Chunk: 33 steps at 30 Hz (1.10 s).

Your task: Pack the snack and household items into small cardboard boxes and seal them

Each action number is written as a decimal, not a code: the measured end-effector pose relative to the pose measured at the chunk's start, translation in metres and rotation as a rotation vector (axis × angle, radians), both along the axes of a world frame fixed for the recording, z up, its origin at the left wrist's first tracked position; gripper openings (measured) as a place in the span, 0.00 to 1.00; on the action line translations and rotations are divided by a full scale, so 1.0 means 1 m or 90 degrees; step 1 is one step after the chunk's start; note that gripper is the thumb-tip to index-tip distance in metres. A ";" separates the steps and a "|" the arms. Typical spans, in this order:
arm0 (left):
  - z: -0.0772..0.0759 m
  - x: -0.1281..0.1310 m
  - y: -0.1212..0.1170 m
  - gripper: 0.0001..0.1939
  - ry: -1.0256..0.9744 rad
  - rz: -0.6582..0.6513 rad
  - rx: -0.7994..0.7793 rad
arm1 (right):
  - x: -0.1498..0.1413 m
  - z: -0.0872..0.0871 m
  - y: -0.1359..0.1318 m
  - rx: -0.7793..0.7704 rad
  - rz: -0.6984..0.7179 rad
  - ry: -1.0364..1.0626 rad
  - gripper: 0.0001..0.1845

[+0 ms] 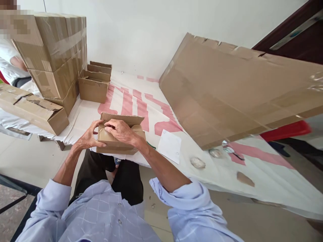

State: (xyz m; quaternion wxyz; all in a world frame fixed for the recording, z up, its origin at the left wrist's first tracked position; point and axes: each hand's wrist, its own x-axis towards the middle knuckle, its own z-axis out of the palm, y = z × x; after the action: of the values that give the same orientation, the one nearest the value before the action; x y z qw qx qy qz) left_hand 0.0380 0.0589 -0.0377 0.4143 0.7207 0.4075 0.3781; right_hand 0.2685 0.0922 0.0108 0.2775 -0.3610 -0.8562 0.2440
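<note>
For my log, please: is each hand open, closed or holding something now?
Left hand: holding the small cardboard box at its left end.
Right hand: fingers bent over the box's top; grip cannot be told.

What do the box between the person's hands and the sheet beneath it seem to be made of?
The box looks like matte brown cardboard: its flap is stiff, with a rough cut edge. The sheet seems to be thin white fabric with red printing, as it wrinkles softly; whether it's cotton or synthetic, I can't tell.
</note>
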 end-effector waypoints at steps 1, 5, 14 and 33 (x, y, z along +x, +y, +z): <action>-0.001 0.000 0.000 0.58 0.000 0.000 0.002 | 0.001 0.001 0.000 -0.014 0.009 0.018 0.10; -0.004 0.001 0.000 0.58 -0.008 0.000 0.015 | 0.002 -0.001 -0.008 -0.015 0.008 0.093 0.09; -0.002 0.003 0.000 0.57 0.000 0.002 0.019 | -0.004 -0.019 -0.013 0.262 -0.005 0.052 0.14; 0.004 0.003 -0.001 0.52 0.058 0.022 0.052 | -0.012 -0.043 -0.043 0.523 -0.065 0.086 0.14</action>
State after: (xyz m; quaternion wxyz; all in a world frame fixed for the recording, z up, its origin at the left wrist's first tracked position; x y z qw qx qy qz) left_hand 0.0415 0.0583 -0.0333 0.3588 0.7463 0.4224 0.3687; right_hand 0.2561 0.0489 -0.0325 0.4658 -0.2454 -0.8432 -0.1086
